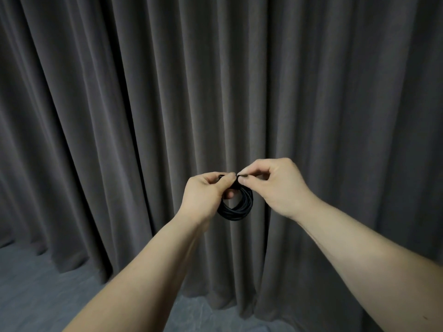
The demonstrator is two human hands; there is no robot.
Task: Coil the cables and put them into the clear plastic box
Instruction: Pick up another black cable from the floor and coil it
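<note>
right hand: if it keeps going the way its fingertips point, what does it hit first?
The right hand points left toward the left hand. Its fingertips already pinch the top of the black cable coil, so the coil first, then likely the left hand's fingertips.

Both bare forearms reach up from 6 o'clock toward the middle of the view. The left hand (206, 191) grips a small coil of black cable (237, 204) at its top, the loops hanging below the fingers. The right hand (271, 180), at 3 o'clock of the coil, pinches the coil's top with thumb and forefinger. A pleated dark grey curtain (143, 92) fills the background, reaching grey carpet floor (36, 295) at 7 o'clock.
</note>
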